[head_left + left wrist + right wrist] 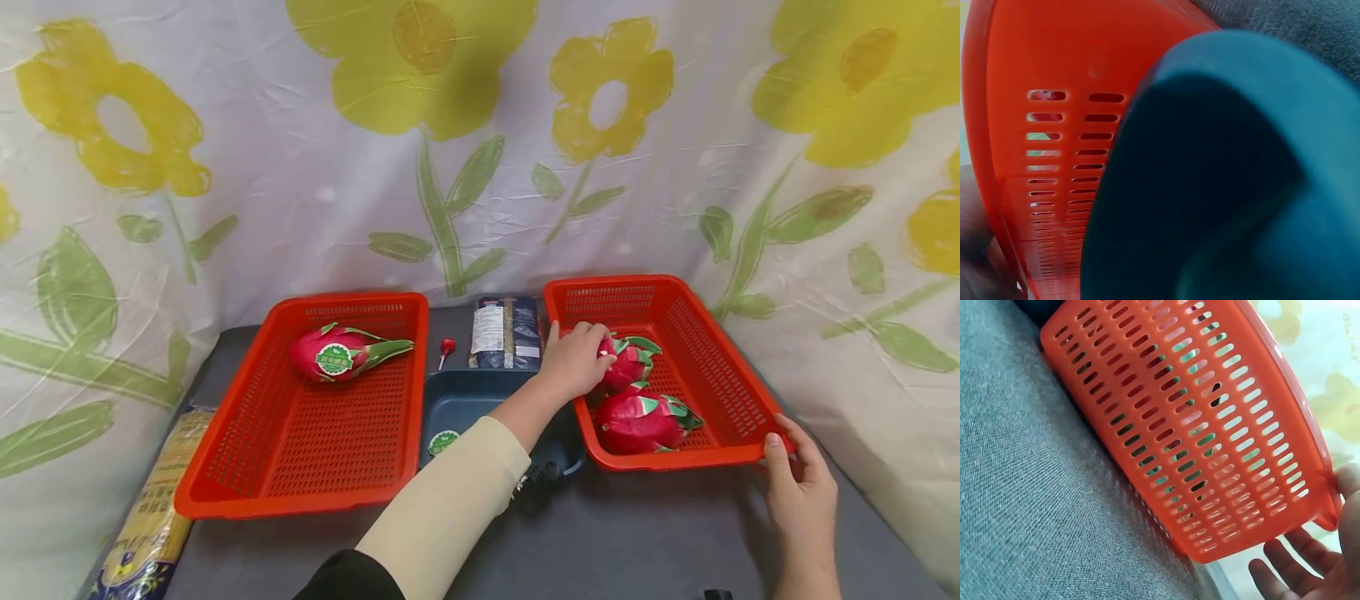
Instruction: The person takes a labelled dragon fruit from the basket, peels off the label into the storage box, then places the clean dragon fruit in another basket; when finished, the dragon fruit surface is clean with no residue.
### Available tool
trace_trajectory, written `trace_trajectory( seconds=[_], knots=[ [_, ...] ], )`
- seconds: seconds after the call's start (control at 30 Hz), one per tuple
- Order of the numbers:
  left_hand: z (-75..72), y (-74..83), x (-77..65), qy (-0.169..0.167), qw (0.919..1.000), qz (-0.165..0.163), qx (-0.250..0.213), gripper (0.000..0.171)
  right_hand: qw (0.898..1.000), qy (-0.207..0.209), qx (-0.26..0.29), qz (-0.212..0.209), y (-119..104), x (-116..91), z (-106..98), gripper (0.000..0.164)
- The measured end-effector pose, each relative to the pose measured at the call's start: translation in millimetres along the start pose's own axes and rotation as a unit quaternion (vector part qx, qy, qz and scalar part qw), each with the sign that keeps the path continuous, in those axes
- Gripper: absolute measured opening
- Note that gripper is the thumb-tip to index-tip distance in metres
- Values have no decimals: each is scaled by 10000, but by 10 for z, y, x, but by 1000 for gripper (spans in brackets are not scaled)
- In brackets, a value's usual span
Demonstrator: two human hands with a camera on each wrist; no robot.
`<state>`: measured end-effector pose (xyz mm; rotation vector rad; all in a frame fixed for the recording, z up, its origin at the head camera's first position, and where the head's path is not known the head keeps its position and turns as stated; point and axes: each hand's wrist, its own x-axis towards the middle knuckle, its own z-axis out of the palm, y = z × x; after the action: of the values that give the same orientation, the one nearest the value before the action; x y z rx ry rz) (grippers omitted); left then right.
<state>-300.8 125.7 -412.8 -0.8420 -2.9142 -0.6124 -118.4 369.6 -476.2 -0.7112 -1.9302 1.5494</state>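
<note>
Two pink dragon fruits with green-tipped scales lie in the right red basket [731, 392]. My left hand [573, 358] reaches over that basket's left rim and grips the rear dragon fruit [628, 367], covering its left end. Just in front of it is the other dragon fruit [645, 423]. At the basket's front right corner my right hand [802, 483] holds the rim, thumb on the rim and fingers [1291, 562] outside. In the left wrist view the hand is blurred at the left edge, beside the basket wall [1054, 50].
Left, a red basket [300, 500] contains a dragon fruit [341, 353] with a green label. Between the baskets is a blue tray [457, 387], partly behind my left arm. Behind it lie a red lollipop [447, 345] and a dark bag [504, 333]. A yellow packet [153, 500] lies far left.
</note>
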Motion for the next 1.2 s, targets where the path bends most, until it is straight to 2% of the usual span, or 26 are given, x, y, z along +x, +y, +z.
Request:
trace_trajectory(
  seconds=[0.13,0.3,0.43,0.57,0.67,0.8,1.03,1.2],
  knots=[
    [3,0,-21,-31,10000,9,14,49,9997,61,65,-232,7,3,5,42],
    [-55,5,-94,-39,9996,-27,-283,55,9996,45,101,-252,-1,8,7,42],
    [-145,5,-211,204,9976,38,-654,51,9999,13,99,-98,-7,-6,8,43],
    [-315,23,-392,571,9939,284,-904,49,9998,0,185,24,-14,-22,8,43],
    [-500,57,-575,828,9893,430,-1118,49,9997,-10,216,84,-18,-23,7,43],
    [-753,111,-895,1248,9814,590,-1337,49,9997,-31,164,149,-14,-24,18,44],
    [-1080,135,-1561,2307,9605,1219,-964,47,9990,-85,369,243,-22,-31,-2,44],
    [-1279,7,-2009,2745,9504,1226,-800,43,9995,-101,86,282,-41,-30,-14,44]
  ],
)
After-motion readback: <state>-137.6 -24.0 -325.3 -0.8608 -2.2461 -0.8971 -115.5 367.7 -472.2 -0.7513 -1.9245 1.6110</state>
